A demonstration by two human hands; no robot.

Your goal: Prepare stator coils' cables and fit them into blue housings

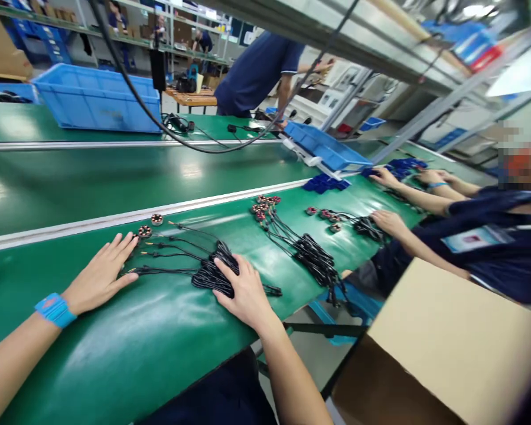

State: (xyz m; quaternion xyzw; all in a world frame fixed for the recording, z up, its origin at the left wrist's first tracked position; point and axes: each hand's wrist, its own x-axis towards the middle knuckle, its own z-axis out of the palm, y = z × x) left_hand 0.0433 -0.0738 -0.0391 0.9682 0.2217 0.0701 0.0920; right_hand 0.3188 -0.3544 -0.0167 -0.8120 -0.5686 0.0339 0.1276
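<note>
My left hand (103,274) lies flat on the green bench, fingers stretched out, with a blue wristband (55,310) below it. Its fingertips are beside a small copper-wound ring (145,231) and near the ends of several thin black cables (176,241). A second wound ring (157,219) sits just beyond. Over a bundle of coiled black cables (205,276) rests my right hand (245,292), its thumb and fingers spread on the bundle's right part. Whatever lies under that palm is hidden. The cables fan out leftward from the bundle, their tips copper-coloured.
Right of my hands lie another black cable bundle (316,257) and several wound rings (265,206). A co-worker's hand (389,223) touches cables farther right. Blue bins (101,100) stand beyond the white rail (70,227). An open cardboard box (460,336) is at lower right.
</note>
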